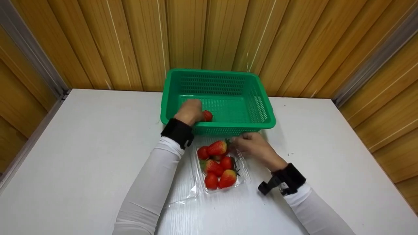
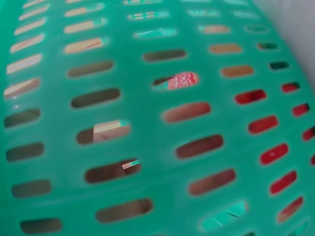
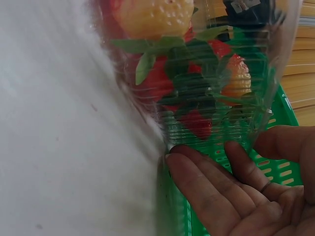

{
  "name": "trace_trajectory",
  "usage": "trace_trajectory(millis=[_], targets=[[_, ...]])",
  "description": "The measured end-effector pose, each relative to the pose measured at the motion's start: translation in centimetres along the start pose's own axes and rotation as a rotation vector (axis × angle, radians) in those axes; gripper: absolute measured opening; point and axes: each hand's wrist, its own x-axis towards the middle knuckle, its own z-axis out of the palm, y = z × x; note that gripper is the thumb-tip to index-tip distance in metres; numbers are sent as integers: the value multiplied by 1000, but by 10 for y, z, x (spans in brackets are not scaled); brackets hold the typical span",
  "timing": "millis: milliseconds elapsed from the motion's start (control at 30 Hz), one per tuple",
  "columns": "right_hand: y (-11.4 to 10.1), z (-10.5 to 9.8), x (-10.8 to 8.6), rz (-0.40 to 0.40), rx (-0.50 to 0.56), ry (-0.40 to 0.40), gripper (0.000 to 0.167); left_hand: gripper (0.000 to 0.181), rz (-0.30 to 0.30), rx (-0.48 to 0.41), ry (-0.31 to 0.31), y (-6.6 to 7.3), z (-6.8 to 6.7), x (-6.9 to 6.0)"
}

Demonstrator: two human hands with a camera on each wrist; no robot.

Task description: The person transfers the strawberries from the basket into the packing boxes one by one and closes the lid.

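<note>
White sleeves (image 1: 138, 195) are spanning the table (image 1: 88, 147). Inside the green basket (image 1: 235, 125), the left hand (image 1: 191, 111) is resting just beside a strawberry (image 1: 208, 116), its fingers too hidden to tell their grip. The right hand (image 1: 256, 147), fingers loosely extended, is lying at the far end of a clear punnet (image 1: 243, 180) holding several strawberries (image 1: 214, 168). Berry handling seems to be underway, next calling for a gentle grip.

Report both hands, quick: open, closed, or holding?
Left hand: cannot be told; inside the green basket beside a strawberry, grip hidden.
Right hand: open, fingers extended at the clear container's far end.
</note>
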Motion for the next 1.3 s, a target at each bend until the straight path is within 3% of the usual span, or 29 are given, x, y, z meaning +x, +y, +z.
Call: trace_trajectory(millis=[233, 533, 800, 1300], targets=[[1, 2, 3, 30, -10, 29, 23, 34, 34, 48, -41, 0, -2, 6], [2, 5, 8, 34, -18, 47, 21, 30, 13, 54, -73, -1, -4, 10], [4, 6, 10, -13, -18, 34, 19, 30, 21, 45, -73, -4, -3, 11], [3, 5, 8, -18, -11, 11, 24, 36, 43, 36, -65, -7, -3, 13]])
